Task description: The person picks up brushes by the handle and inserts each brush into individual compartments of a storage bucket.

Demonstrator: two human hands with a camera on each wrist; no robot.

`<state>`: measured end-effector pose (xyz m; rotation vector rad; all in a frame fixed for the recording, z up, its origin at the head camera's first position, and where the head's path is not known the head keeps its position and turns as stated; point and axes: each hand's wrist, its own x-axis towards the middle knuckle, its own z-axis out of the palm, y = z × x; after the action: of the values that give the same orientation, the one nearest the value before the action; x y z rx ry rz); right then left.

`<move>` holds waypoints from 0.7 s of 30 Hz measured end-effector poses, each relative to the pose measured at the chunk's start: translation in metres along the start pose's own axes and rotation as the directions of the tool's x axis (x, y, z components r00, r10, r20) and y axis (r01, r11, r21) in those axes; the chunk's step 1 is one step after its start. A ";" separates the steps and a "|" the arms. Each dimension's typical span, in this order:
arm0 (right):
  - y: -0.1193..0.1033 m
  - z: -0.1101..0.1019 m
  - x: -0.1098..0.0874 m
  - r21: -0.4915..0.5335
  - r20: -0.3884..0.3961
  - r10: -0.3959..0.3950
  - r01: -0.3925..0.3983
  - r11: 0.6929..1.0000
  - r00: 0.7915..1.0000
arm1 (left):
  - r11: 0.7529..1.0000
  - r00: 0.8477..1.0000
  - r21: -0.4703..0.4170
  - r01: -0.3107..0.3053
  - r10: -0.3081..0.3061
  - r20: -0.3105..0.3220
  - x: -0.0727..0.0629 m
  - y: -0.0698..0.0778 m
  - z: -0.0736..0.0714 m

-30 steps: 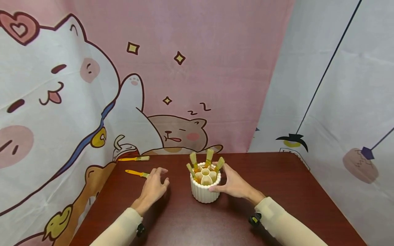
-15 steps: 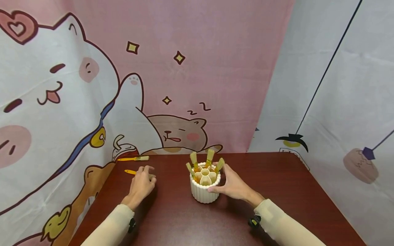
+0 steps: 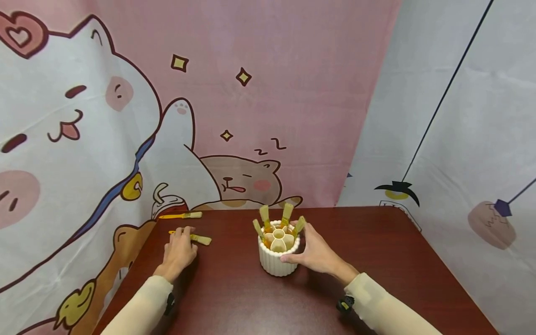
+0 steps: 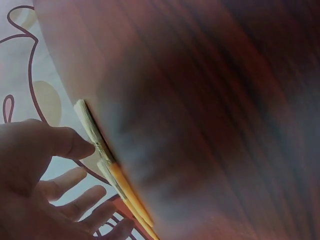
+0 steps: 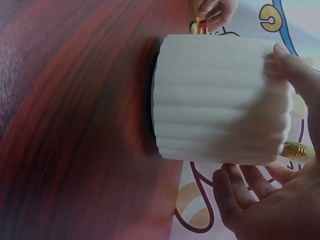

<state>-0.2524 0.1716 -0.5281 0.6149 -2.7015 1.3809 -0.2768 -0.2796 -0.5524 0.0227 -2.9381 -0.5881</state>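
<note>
My left hand [image 3: 179, 253] hovers over the middle of a yellow-handled paintbrush [image 3: 201, 239], its bristles pointing right. In the left wrist view the thumb and loosely bent fingers [image 4: 90, 200] are apart, and two brushes [image 4: 132, 197] lie beyond them. My right hand [image 3: 318, 251] grips the right side of a white ribbed pot [image 3: 277, 263], thumb in front and fingers behind. The pot stands upright, with a divided insert round a central ring. Several brushes [image 3: 264, 216] stand in its compartments, bristles up. The right wrist view shows the pot's ribbed wall [image 5: 220, 100] between thumb and fingers.
A second yellow-handled paintbrush [image 3: 180, 216] lies near the back left edge of the dark red-brown table [image 3: 251, 302]. Cloth curtains with cartoon animals [image 3: 255, 186] hang close behind and beside the table.
My left hand has moved left, from beside the nearer paintbrush's bristles to above its handle, so the bristles show again. My right hand stays on the pot.
</note>
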 end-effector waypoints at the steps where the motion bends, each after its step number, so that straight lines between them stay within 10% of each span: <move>1: 0.000 0.000 0.000 -0.004 -0.007 0.000 0.000 1.000 1.000 | 1.000 1.000 0.007 -0.002 0.002 0.006 0.001 -0.001 0.000; 21: -0.019 0.014 -0.008 -0.151 -0.117 0.084 -0.102 0.983 0.989 | 0.986 0.990 0.084 -0.142 0.143 -0.002 0.004 -0.007 0.004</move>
<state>-0.2363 0.1532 -0.5236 0.3925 -2.7465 1.1669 -0.2818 -0.2850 -0.5584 -0.1745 -2.9233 -0.4436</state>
